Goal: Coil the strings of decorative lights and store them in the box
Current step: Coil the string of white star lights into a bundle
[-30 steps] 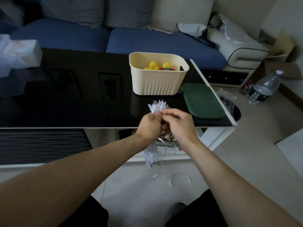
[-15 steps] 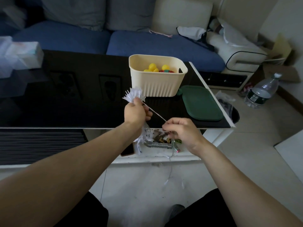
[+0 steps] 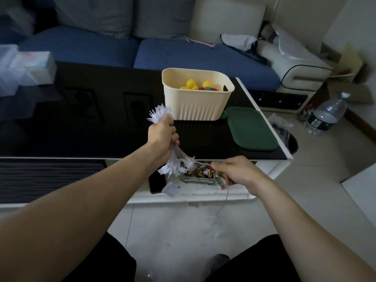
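A black glossy tabletop (image 3: 85, 127) fills the middle of the frame, with a blue sofa (image 3: 183, 55) behind it along the top. A cream ribbed box (image 3: 196, 102) stands on the tabletop right of centre, open, with yellow and red items visible inside. A dark green lid (image 3: 251, 129) lies flat just right of the box, near the tabletop's right edge. At upper left sits a pale tissue pack (image 3: 32, 67). A clear plastic bottle (image 3: 325, 116) stands on the floor at far right.

The left hand (image 3: 162, 135), at centre frame, is closed in a fist around a bundle of white string lights (image 3: 177, 163); white spiky bulbs fan out above the fist and hang below it. The right hand (image 3: 237, 171), lower and to the right, pinches a thin wire running from the bundle. Loose wire trails down to the pale tiled floor (image 3: 183, 231). A dark phone (image 3: 156, 183) lies on the lower white shelf (image 3: 203, 195).
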Available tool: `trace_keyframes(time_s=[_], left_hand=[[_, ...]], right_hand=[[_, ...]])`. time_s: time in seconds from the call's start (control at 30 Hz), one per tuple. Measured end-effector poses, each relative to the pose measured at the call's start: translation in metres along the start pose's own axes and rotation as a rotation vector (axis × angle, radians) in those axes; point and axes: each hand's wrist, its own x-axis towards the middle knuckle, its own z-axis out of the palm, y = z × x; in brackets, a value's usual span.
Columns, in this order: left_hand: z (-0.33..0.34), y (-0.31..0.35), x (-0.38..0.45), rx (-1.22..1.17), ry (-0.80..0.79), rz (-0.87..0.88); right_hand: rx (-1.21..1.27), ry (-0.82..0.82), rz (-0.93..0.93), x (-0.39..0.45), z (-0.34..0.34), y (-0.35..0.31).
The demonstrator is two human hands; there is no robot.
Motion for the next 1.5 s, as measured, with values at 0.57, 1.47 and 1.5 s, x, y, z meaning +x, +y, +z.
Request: trace_keyframes(time_s=[0.57, 1.47, 1.5], left_hand=[[0.020, -0.032, -0.028, 0.262, -0.264, -0.112], [0.011, -0.010, -0.026, 0.250, -0.433, -0.143], [0.009, -0.008, -0.026, 0.259, -0.422, -0.131]], right_hand=[[0.193, 0.133, -0.291, -0.007, 0.011, -0.013], [0.005, -0.052, -0.096, 0.001, 0.029, -0.014], [0.051, -0.076, -0.072, 0.000, 0.030, -0.015]])
